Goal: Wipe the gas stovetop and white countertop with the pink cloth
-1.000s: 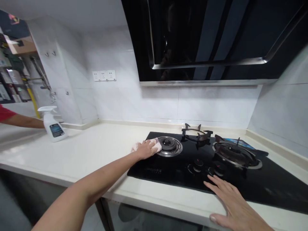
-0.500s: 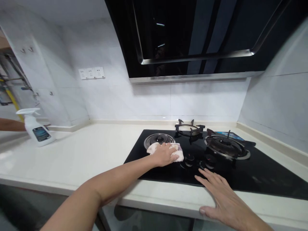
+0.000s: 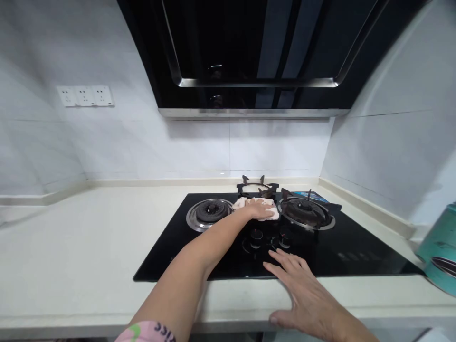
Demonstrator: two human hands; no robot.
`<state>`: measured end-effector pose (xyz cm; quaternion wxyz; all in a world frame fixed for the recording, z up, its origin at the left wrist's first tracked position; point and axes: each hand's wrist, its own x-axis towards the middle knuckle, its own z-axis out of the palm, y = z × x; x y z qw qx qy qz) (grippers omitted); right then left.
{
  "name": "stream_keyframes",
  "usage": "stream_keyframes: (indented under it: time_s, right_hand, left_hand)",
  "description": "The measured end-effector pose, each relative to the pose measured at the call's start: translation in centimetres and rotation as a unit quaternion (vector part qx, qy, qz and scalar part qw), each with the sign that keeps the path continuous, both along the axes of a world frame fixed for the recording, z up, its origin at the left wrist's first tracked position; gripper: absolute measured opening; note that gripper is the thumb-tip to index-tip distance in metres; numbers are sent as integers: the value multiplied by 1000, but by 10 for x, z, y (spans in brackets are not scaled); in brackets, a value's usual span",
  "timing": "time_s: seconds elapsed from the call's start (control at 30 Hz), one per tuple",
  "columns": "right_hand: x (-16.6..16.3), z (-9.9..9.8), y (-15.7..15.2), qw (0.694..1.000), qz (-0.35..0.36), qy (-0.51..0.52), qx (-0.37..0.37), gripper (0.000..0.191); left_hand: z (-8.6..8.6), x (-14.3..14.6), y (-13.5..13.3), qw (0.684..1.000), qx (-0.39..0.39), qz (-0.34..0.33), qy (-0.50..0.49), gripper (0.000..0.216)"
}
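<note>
My left hand (image 3: 260, 209) presses a pale, crumpled cloth (image 3: 273, 212) against the black glass of the gas hob (image 3: 228, 263), in the gap between the two burners. The cloth is partly hidden under my palm and fingers. To the left of it is the left burner (image 3: 211, 212), without its pan support. The right burner (image 3: 306, 213) has dark metal pan-support parts on it. My right hand (image 3: 302, 292) is open with fingers spread, holding nothing, over the front edge of the hob and counter. Two control knobs (image 3: 255, 238) stand just beyond its fingertips.
A loose black pan support (image 3: 257, 186) rests at the back of the hob. The dark range hood (image 3: 249, 57) slopes overhead. White counter (image 3: 89, 247) extends left. A teal container (image 3: 441, 251) stands at the far right, and sockets (image 3: 85, 96) sit on the wall.
My left hand has slid the cloth right and away from me, from the left burner's front to between the burners. The view has turned right: the spray bottle has left it, the teal container has entered.
</note>
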<state>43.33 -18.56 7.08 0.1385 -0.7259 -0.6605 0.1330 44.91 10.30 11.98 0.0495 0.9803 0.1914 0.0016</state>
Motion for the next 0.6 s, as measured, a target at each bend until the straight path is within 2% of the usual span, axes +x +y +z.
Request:
stream_keyframes:
  time_s: [0.1, 0.3, 0.47, 0.6]
  right_hand:
    - [1, 0, 0, 1000, -1, -6, 7, 98]
    - [0, -1, -1, 1000, -7, -27, 9, 95]
    - [1, -5, -2, 999, -6, -48, 14, 94]
    - [5, -12, -1, 998, -11, -53, 18, 95]
  left_hand:
    - [4, -3, -13, 999, -23, 6, 35, 73]
    - [15, -34, -37, 995, -55, -49, 67, 62]
    - [20, -66, -27, 995, -61, -38, 64, 59]
    - [15, -95, -17, 997, -55, -15, 45, 58]
